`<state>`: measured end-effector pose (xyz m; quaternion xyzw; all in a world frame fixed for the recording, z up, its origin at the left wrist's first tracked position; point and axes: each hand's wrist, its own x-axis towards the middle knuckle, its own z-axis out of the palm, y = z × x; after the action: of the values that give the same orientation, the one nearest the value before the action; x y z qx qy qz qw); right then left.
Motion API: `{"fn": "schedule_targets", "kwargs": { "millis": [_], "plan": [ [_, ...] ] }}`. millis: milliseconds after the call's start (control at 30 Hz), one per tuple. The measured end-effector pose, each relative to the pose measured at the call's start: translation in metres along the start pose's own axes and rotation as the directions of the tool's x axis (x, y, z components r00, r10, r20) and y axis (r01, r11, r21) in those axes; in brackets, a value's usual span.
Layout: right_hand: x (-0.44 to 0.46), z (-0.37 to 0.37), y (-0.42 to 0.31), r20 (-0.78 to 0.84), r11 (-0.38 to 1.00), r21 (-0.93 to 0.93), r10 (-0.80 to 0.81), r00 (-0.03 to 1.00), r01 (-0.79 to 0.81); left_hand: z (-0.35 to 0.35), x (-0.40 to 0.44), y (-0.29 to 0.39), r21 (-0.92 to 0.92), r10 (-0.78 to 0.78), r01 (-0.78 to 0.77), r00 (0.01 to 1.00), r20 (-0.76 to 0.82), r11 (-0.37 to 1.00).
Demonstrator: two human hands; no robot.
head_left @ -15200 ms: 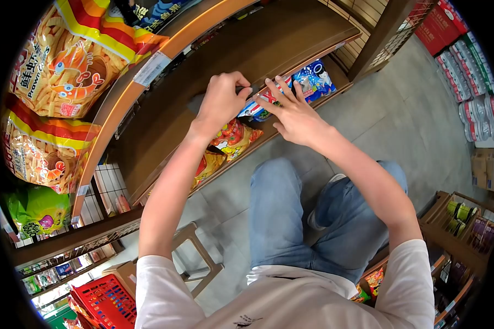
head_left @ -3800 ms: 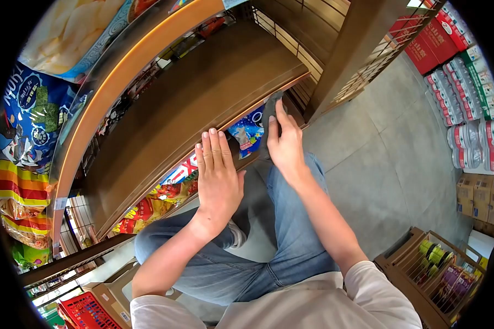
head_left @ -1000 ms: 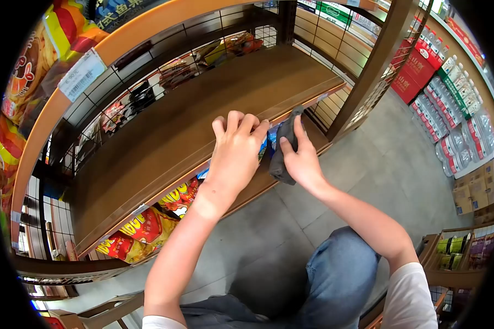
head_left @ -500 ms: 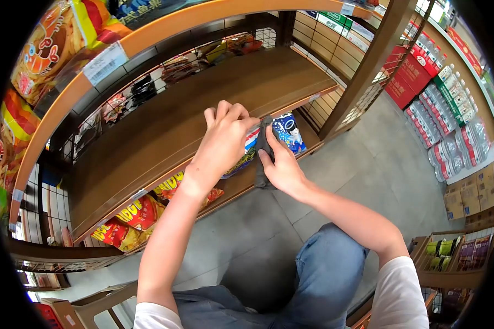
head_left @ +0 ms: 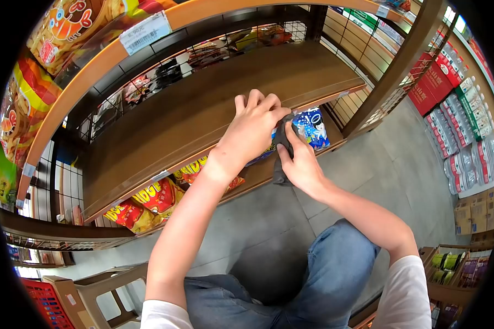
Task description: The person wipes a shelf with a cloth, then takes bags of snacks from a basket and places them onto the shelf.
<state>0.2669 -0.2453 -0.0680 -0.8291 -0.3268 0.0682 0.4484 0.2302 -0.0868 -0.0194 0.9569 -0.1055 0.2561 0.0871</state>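
Note:
My right hand (head_left: 302, 164) grips a dark grey cloth (head_left: 281, 174) at the front edge of a brown shelf board (head_left: 203, 104). The cloth hangs down below that edge. Close beside it, my left hand (head_left: 250, 131) is bent over the same edge, its index fingertip at the top of the cloth. Its thumb and whatever it pinches are hidden. Behind the hands, on the level below, are a blue snack bag (head_left: 314, 129) and red-and-yellow snack bags (head_left: 159, 196).
Large snack bags (head_left: 74, 22) and a price label (head_left: 145, 33) are on the upper shelf. A wooden post (head_left: 395, 71) stands at the right, with packs of bottled water (head_left: 461, 129) and cartons (head_left: 472, 214) beyond. A red basket (head_left: 44, 299) sits lower left.
The view has turned, so the shelf and both hands appear farther right. Both hands stay at the same shelf edge, and the right still holds the cloth.

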Motion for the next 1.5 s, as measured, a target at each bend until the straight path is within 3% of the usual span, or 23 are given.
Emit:
{"fn": "schedule_targets", "kwargs": {
  "millis": [167, 233, 300, 367, 467, 600, 833, 967, 1067, 1167, 1500],
  "plan": [
    [0.000, -0.006, 0.001, -0.015, 0.999, -0.046, -0.027, 1.000, 0.026, -0.039, -0.021, 0.012, 0.060, 0.012, -0.006, 0.994, -0.105, 0.998],
    [0.000, -0.008, 0.001, -0.029, 0.998, -0.038, -0.049, 0.998, 0.048, -0.061, -0.046, 0.021, 0.043, -0.349, 0.358, 0.926, -0.142, 0.933],
    [-0.001, -0.012, -0.009, 0.056, 0.995, -0.096, 0.047, 0.997, -0.042, -0.065, -0.069, 0.023, 0.083, -0.389, 0.398, 0.915, -0.107, 0.914],
    [-0.002, -0.006, -0.009, 0.035, 0.992, -0.118, -0.047, 0.998, 0.051, -0.063, -0.081, 0.023, 0.123, -0.445, 0.452, 0.892, -0.076, 0.884],
    [-0.001, -0.004, -0.011, 0.057, 0.992, -0.127, 0.002, 0.998, 0.005, -0.049, -0.082, 0.021, 0.196, -0.215, 0.231, 0.972, -0.097, 0.953],
    [-0.001, 0.000, -0.008, 0.040, 0.991, -0.129, -0.037, 0.999, 0.042, -0.031, -0.083, 0.029, 0.336, -0.229, 0.239, 0.971, -0.069, 0.911],
    [-0.004, 0.008, -0.015, 0.116, 0.978, -0.197, -0.050, 0.992, 0.072, -0.033, -0.087, 0.026, 0.172, -0.261, 0.272, 0.962, -0.087, 0.947],
    [-0.007, 0.012, -0.023, 0.137, 0.988, -0.134, -0.056, 0.989, 0.074, -0.032, -0.087, 0.021, 0.222, -0.228, 0.241, 0.970, -0.084, 0.945],
    [-0.008, 0.021, -0.022, 0.132, 0.971, -0.136, -0.181, 0.975, 0.198, -0.028, -0.087, 0.021, 0.275, -0.204, 0.224, 0.974, -0.099, 0.935],
    [-0.007, 0.023, -0.028, 0.161, 0.984, -0.103, -0.130, 0.978, 0.147, -0.029, -0.088, 0.019, 0.269, -0.198, 0.216, 0.976, -0.094, 0.939],
    [-0.013, 0.036, -0.040, 0.232, 0.977, -0.083, -0.171, 0.957, 0.195, -0.025, -0.091, 0.022, 0.284, -0.217, 0.229, 0.973, -0.075, 0.931]
  ]
}}
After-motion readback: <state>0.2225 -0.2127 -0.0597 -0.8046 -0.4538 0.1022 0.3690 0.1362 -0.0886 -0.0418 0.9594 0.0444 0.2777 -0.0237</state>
